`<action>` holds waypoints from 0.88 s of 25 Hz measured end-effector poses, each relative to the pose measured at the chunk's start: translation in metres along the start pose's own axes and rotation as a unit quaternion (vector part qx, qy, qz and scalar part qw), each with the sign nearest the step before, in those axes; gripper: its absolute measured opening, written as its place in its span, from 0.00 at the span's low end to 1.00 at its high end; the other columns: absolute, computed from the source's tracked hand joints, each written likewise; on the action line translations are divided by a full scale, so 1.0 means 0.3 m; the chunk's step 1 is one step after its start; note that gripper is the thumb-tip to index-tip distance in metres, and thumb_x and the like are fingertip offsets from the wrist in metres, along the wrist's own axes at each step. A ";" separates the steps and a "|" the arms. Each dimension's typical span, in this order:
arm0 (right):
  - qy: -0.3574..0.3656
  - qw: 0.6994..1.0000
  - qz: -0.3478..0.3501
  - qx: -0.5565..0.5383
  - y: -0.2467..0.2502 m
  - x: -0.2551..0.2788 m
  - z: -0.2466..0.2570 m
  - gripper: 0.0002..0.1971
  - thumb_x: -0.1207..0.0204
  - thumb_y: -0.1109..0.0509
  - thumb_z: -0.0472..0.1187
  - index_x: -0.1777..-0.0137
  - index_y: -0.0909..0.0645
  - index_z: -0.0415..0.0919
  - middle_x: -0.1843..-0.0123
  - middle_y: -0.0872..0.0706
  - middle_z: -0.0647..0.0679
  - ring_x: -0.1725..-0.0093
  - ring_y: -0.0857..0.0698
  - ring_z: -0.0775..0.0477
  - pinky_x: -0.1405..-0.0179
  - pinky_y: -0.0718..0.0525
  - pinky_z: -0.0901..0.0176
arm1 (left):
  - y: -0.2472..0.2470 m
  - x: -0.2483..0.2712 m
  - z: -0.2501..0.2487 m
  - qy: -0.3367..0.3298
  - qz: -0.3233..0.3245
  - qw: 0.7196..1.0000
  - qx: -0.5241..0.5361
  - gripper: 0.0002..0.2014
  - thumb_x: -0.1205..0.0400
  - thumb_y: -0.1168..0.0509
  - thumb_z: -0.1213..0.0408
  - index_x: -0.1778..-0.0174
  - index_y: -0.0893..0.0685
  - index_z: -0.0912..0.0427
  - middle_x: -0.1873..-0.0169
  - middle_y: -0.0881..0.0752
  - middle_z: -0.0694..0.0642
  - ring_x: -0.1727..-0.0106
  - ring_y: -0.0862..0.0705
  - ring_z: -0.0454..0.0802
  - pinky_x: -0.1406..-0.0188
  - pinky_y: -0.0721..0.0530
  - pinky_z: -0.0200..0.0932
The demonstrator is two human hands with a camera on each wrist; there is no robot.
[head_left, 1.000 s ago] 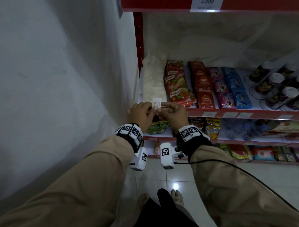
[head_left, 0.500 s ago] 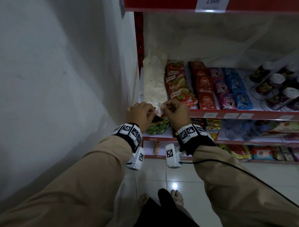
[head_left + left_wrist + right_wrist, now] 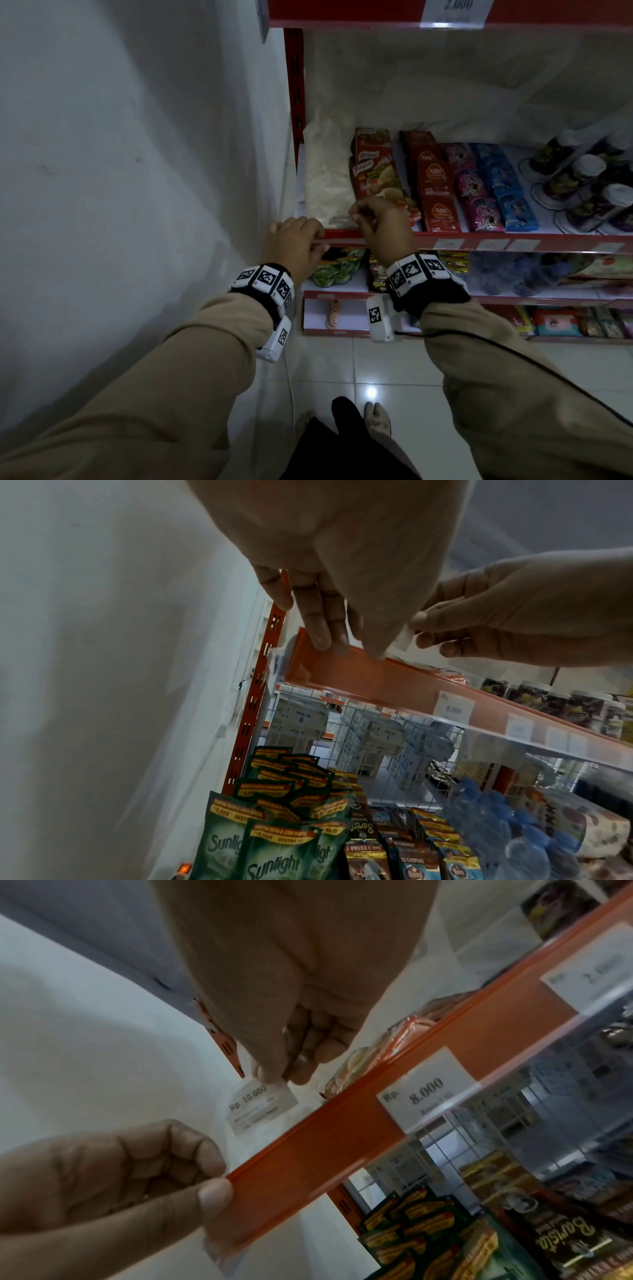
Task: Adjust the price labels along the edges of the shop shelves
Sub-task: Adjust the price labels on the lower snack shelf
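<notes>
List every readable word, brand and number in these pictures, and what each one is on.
"Rp. 10.000": label pinched by the right hand; its smaller lines are blurred.
"Rp. 8.000": label in the shelf rail.
"2.000": label on the top shelf.
"Sunlight": green sachets.
"Barista": dark sachet.
"Royco": red packs.
"ABC": red sachets.
Other rail labels: too blurred.

The head camera looks forward and down from above onto the red shelf edge (image 3: 479, 240), both forearms and the tiled floor (image 3: 394, 363). The left wrist camera sits close beneath the left hand (image 3: 329, 561), facing up along its fingers at that edge. The right wrist camera looks up likewise from under the right hand (image 3: 298, 988). All three share the shelf's left end; each wrist view also catches the opposite hand.
</notes>
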State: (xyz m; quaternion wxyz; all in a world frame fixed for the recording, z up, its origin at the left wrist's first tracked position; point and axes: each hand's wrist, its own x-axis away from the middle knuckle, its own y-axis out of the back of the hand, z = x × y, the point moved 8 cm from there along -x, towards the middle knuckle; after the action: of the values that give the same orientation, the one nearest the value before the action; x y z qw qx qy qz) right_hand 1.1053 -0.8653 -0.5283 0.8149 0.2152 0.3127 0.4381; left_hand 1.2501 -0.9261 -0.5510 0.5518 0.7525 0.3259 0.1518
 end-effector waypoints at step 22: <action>0.043 0.955 0.093 0.279 -0.122 0.094 0.005 0.07 0.26 0.32 0.35 0.51 0.14 0.36 0.50 0.17 0.36 0.49 0.21 0.34 0.54 0.21 0.43 | -0.049 -0.019 0.002 0.000 0.023 0.991 -0.134 0.13 0.15 0.41 0.56 0.42 0.14 0.51 0.46 0.20 0.53 0.43 0.25 0.56 0.46 0.40 0.49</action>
State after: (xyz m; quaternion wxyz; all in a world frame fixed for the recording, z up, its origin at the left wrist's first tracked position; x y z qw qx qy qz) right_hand 1.1395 -0.8607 -0.5592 0.6637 0.4429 0.4358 0.4165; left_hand 1.2414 -0.9277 -0.5640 0.6441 0.6791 0.2850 0.2067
